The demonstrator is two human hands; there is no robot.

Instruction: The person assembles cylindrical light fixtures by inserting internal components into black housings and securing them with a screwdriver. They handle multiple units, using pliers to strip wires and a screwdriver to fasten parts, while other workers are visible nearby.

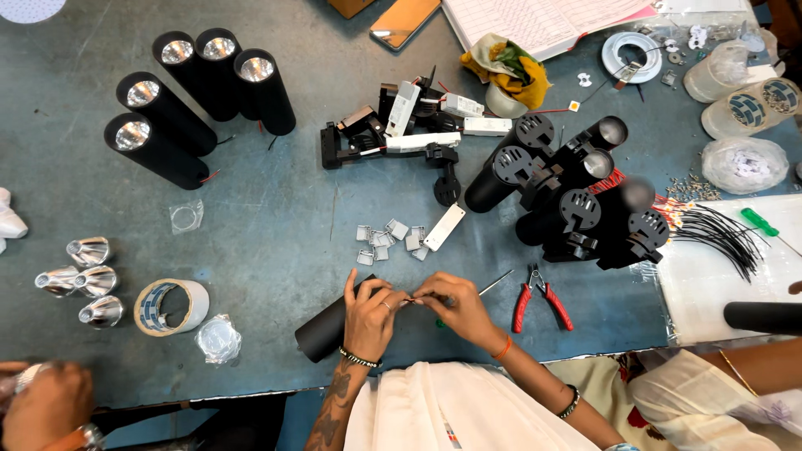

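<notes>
My left hand and my right hand meet at the near edge of the blue-grey table, fingertips pinched together on thin wires. The wires come from a black cylindrical lamp housing that lies on its side under my left hand. A thin metal tool lies just beyond my right hand. Red-handled pliers rest to the right of it.
Several upright black housings stand far left, more black housings lie piled at right. Small white connectors, black brackets, a tape roll, silver reflectors and black wires lie around. Another person's hand is at lower left.
</notes>
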